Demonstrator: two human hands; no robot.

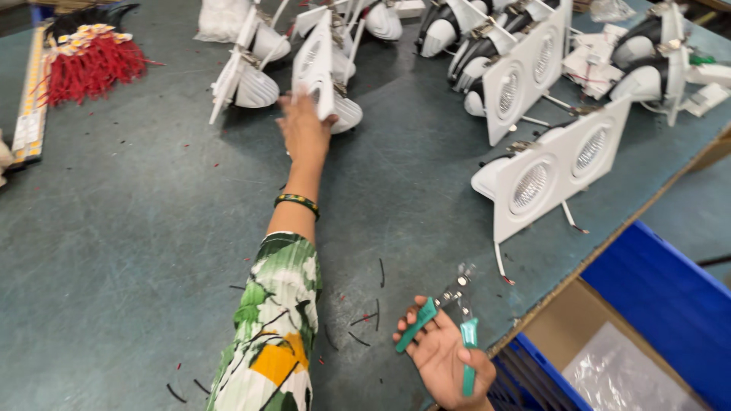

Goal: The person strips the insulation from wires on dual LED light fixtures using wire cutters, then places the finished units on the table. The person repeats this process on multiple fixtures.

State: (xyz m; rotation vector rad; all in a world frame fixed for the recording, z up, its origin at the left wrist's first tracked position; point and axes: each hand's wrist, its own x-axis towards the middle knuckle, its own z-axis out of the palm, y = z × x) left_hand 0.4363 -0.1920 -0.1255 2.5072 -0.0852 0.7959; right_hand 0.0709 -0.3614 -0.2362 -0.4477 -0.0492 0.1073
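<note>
My left hand (304,129) is stretched far across the grey-green table and grips the edge of a white light fixture (320,65) standing on its side. A beaded bracelet sits on that wrist, and the sleeve is a green, white and yellow print. Near the table's front edge my right hand (445,358) lies palm up, holding a pair of pliers with green handles (445,312), jaws pointing up and away.
Several white double light fixtures (552,164) lie across the far and right side of the table (137,243). A bundle of red wires (91,65) lies far left beside a long strip. Short cut wire bits (358,320) litter the front. A blue crate and cardboard box (609,358) stand at right.
</note>
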